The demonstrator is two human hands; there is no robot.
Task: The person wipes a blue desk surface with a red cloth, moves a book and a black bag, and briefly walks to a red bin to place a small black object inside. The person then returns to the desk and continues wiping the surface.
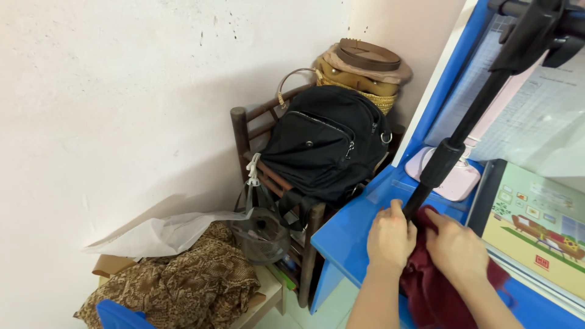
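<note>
- Dark red cloth [436,289] is bunched up on the blue desk [350,234], right at the near edge, and it is wrapped or tucked around the foot of a black tripod pole [454,143] that rises up to the right.
- Left hand [390,237] is closed over the top of the bundle, thumb up against the pole; the fingers are curled in, so a loose pinch on the fabric is judged likely, though the actual fingertips can't be seen.
- Right hand [457,248] is laid flat-ish on the cloth on the other side of the pole, fingers pressed down into the folds, holding the fabric rather than the pole, as far as can be told.
- Handling-wise, the cloth is reckoned soft and light, floppy, nothing fragile about it. It'll sag wherever it isn't gripped, so it's best taken by a gathered handful or by two edges, not by one corner.
- Pole is stiff and probably top-heavy with whatever is mounted above, so it could be tipped if the cloth gets tugged hard.
- Also nearby: a pale pink flat device [451,180] just behind the pole, a picture board [536,234] to the right, a black backpack [326,143] on a wooden chair [244,131] to the left, and patterned brown fabric [189,286] down low.
</note>
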